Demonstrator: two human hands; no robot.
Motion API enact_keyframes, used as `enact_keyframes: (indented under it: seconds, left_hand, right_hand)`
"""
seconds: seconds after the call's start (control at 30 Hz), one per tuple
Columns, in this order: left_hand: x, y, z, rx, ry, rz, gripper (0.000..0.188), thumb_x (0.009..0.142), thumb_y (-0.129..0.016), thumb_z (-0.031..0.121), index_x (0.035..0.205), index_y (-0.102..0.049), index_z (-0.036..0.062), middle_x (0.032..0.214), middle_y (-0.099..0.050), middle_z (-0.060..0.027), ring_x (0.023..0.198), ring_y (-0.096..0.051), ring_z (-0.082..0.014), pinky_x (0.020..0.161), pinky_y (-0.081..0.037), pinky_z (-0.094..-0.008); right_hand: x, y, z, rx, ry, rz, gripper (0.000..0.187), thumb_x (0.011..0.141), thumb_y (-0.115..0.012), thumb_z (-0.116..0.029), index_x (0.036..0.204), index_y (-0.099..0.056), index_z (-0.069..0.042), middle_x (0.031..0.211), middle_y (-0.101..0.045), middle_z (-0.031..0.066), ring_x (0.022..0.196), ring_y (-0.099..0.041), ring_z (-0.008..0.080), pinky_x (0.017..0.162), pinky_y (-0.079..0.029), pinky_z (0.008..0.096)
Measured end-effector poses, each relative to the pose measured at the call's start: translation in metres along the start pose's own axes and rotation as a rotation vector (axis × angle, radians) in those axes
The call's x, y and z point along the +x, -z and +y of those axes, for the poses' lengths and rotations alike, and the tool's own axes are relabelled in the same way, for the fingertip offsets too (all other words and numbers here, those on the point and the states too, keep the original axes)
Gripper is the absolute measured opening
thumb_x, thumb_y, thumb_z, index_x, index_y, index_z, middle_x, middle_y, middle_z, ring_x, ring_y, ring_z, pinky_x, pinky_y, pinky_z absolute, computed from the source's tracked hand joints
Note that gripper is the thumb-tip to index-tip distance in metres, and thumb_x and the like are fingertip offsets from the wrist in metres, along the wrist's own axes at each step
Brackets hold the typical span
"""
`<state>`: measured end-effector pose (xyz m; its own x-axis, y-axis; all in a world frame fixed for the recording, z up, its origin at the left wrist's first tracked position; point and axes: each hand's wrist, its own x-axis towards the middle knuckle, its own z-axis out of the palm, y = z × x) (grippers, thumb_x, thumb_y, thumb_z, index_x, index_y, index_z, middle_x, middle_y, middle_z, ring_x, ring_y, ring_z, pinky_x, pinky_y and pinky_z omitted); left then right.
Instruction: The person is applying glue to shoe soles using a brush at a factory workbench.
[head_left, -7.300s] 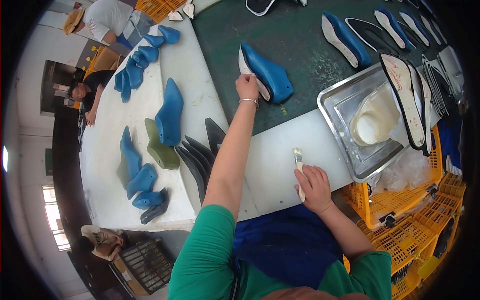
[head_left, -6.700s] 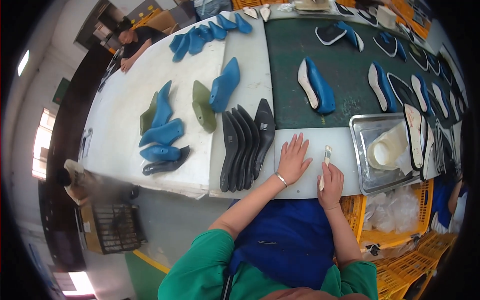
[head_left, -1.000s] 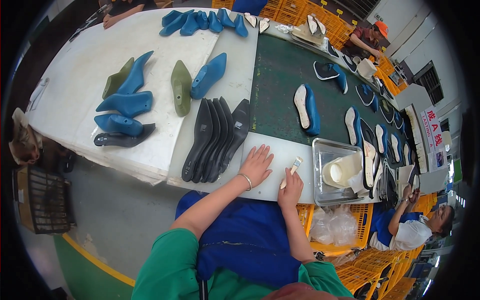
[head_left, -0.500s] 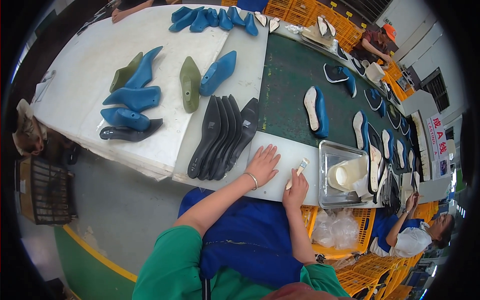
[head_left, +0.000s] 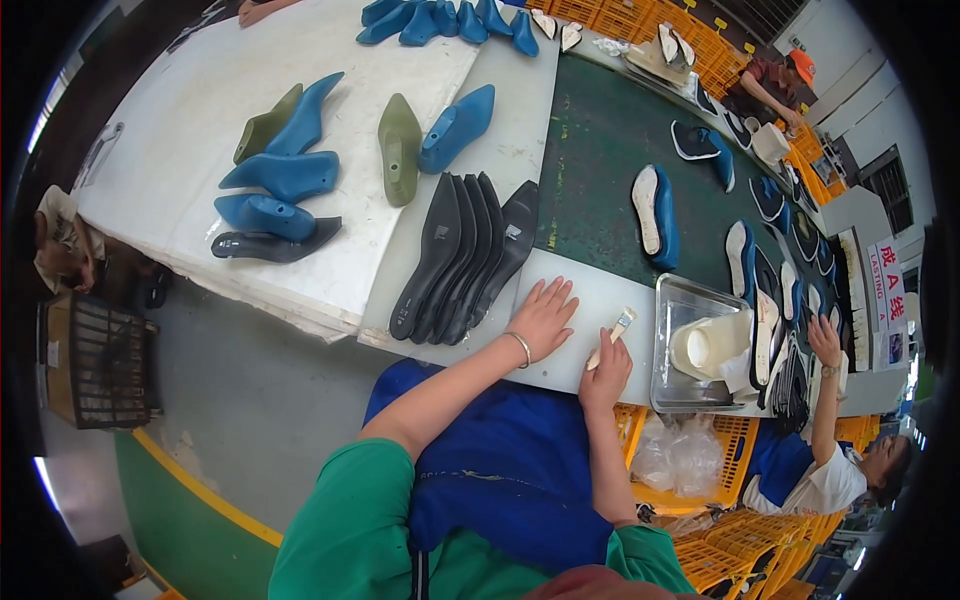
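Note:
My left hand (head_left: 543, 318) rests flat on the white table edge (head_left: 570, 372), fingers spread and holding nothing. Just beyond it on the left lie several black shoe soles (head_left: 458, 262), overlapped in a row. A small brush (head_left: 622, 324) with a pale handle is held in my right hand (head_left: 606, 376), its bristles pointing up and away. Right of that hand stands a metal tray (head_left: 664, 345) with a whitish plastic container (head_left: 705, 345) tipped in it. On the green belt ahead, a blue shoe last with a cream insole (head_left: 654, 217) lies alone.
Blue shoe lasts (head_left: 300, 172) and olive ones (head_left: 400, 150) lie on the white-covered table (head_left: 160, 150). Shoe uppers on lasts (head_left: 740, 258) crowd the right of the green belt (head_left: 595, 130). Orange crates (head_left: 735, 450) stand below. A co-worker's hand (head_left: 825, 342) reaches over the right-hand pieces.
The whole view has shifted slightly, so the table things sit further right and higher. The co-worker at right has stretched an arm over the belt. My hands keep their poses.

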<state>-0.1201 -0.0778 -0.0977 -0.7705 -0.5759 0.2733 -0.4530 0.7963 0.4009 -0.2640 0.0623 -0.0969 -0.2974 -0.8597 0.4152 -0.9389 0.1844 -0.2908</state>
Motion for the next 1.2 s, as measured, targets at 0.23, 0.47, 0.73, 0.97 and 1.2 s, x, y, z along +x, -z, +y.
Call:
enact_keyframes:
  seconds: [0.23,0.47,0.73,0.97,1.2]
  left_hand:
    - [-0.003,0.002,-0.007,-0.071,0.008,0.037,0.053,0.089,-0.062,0.029,0.136,-0.051,0.0075,0.151,-0.037,-0.0193,0.146,-0.024,-0.0342,0.119,-0.016,-0.0507]
    - [-0.005,0.075,-0.011,0.162,0.177,0.142,0.065,0.079,-0.07,0.029,0.138,-0.051,0.0086,0.156,-0.028,-0.0208,0.149,-0.013,-0.0385,0.113,-0.012,-0.0664]
    - [-0.04,0.13,-0.069,0.254,0.487,-0.092,0.09,0.071,-0.074,0.031,0.151,-0.033,0.0265,0.163,-0.006,-0.0173,0.149,-0.008,-0.0415,0.104,-0.031,-0.0697]
    - [-0.063,0.137,-0.105,0.114,0.689,0.155,0.104,0.07,-0.075,0.035,0.156,-0.02,0.0181,0.16,-0.01,-0.0248,0.143,-0.024,-0.047,0.103,-0.038,-0.0579]
    - [-0.057,0.147,-0.097,0.116,0.885,-0.092,0.114,0.07,-0.075,0.036,0.158,-0.005,0.0195,0.159,-0.016,-0.0263,0.142,-0.03,-0.0445,0.106,-0.033,-0.0622]
  right_hand:
    - [0.004,-0.001,-0.007,0.034,0.059,0.039,0.053,0.081,-0.057,-0.003,0.133,-0.053,-0.006,0.123,-0.057,0.022,0.115,-0.052,0.0413,0.099,-0.037,0.0489]
    - [0.003,0.002,0.001,0.015,0.044,0.031,0.051,0.083,-0.056,-0.005,0.133,-0.054,-0.004,0.118,-0.06,0.0215,0.114,-0.053,0.0423,0.096,-0.039,0.0497]
    - [0.001,-0.002,-0.005,0.03,0.065,0.047,0.051,0.083,-0.054,-0.003,0.134,-0.053,-0.003,0.12,-0.059,0.023,0.116,-0.051,0.044,0.099,-0.038,0.0503]
    - [0.002,0.002,0.0,0.019,0.044,0.033,0.054,0.083,-0.055,-0.003,0.136,-0.051,-0.005,0.123,-0.058,0.0223,0.119,-0.05,0.043,0.102,-0.036,0.0503]
    - [0.0,-0.003,0.002,0.054,0.037,0.028,0.055,0.083,-0.055,-0.004,0.138,-0.05,-0.006,0.125,-0.056,0.0226,0.119,-0.05,0.0425,0.102,-0.036,0.0499]
